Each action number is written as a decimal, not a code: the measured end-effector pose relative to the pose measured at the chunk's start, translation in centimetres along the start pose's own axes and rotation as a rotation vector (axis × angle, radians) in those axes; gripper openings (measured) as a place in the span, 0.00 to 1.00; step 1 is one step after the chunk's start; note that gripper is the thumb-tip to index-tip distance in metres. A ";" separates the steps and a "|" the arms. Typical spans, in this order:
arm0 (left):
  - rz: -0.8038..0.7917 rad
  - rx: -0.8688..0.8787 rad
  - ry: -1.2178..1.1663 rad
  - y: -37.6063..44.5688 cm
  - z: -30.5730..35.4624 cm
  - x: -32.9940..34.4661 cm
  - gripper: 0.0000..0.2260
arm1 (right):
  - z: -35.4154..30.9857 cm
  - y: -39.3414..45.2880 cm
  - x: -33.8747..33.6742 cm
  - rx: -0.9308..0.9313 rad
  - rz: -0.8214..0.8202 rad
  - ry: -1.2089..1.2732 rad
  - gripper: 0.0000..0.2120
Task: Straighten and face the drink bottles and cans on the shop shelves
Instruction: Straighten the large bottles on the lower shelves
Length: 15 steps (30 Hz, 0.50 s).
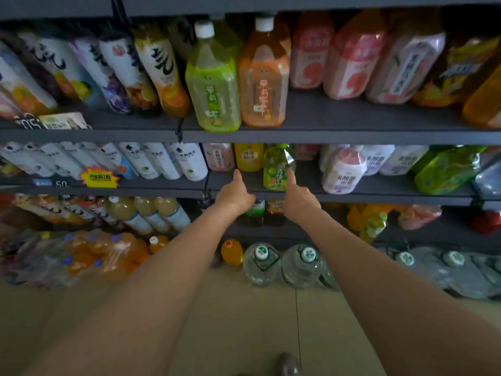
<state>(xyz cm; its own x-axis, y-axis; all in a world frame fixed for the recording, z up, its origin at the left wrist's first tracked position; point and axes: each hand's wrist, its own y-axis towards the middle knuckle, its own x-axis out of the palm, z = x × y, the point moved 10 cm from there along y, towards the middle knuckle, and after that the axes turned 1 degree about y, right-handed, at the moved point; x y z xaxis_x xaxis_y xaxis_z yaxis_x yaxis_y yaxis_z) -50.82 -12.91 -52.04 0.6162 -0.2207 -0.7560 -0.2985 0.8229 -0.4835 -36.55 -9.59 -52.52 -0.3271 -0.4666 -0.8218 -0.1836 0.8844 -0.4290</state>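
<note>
Green bottle (278, 169) beside right grip (299, 198), left grip (235, 195) near yellow bottle (249, 157), both grips loosely open, holding nothing

- Left hand (235, 195) rests on the middle shelf's edge (352, 198), index finger toward a yellow bottle (249, 156).
- Right hand (298, 198) touches a green-labelled bottle (277, 169) between both hands.
</note>
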 end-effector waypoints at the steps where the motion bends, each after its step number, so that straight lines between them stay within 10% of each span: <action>1: 0.002 -0.002 0.014 0.1 -0.2 0.5 0.35 | 0.6 0.2 0.9 0.020 -0.004 0.005 0.40; 15: -0.020 0.170 0.058 0.6 5.5 3.1 0.33 | 3.8 0.7 -1.4 0.002 0.060 -0.016 0.39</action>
<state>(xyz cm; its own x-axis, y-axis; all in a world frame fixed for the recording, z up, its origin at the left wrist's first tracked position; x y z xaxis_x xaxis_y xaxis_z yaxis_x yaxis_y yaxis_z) -45.14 -10.21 -52.23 0.5763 -0.2636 -0.7735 -0.1562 0.8935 -0.4209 -32.72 -8.31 -53.09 -0.3230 -0.4128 -0.8516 -0.1627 0.9107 -0.3797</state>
